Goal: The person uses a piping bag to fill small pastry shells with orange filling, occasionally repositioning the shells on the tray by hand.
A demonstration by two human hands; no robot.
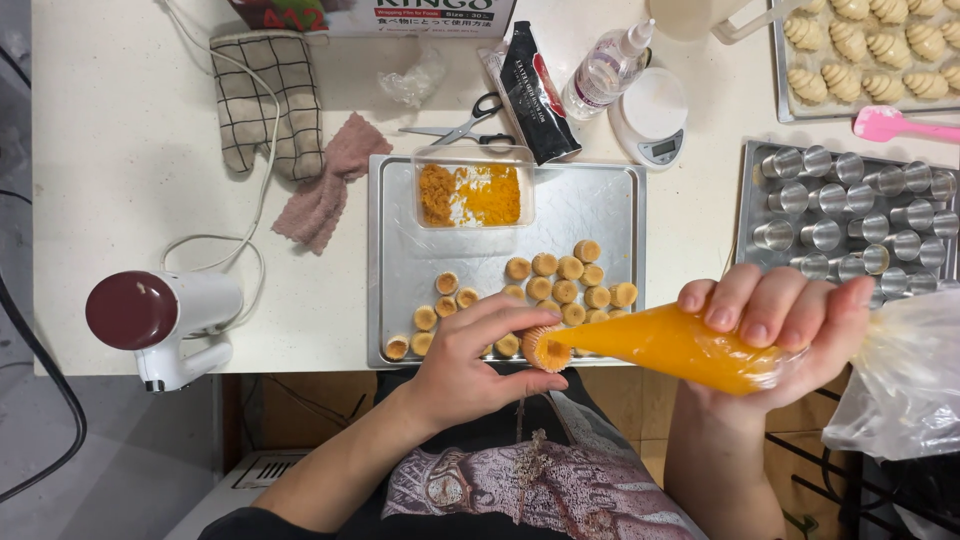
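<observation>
Low in the frame, your left hand (470, 365) fingers clamp the small, crumbly round pastry shell (545, 349) by its sides; your right hand (775, 335) fingers squeeze the soft, orange-filled plastic piping bag (670, 345) near its fat end.

right hand (775, 325) pipes orange filling from piping bag (670, 347) into pastry shell (546, 349).

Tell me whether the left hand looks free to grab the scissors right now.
Probably not: the left hand holds a small pastry shell at the piping bag's tip, and the scissors lie beyond the tray.
</observation>
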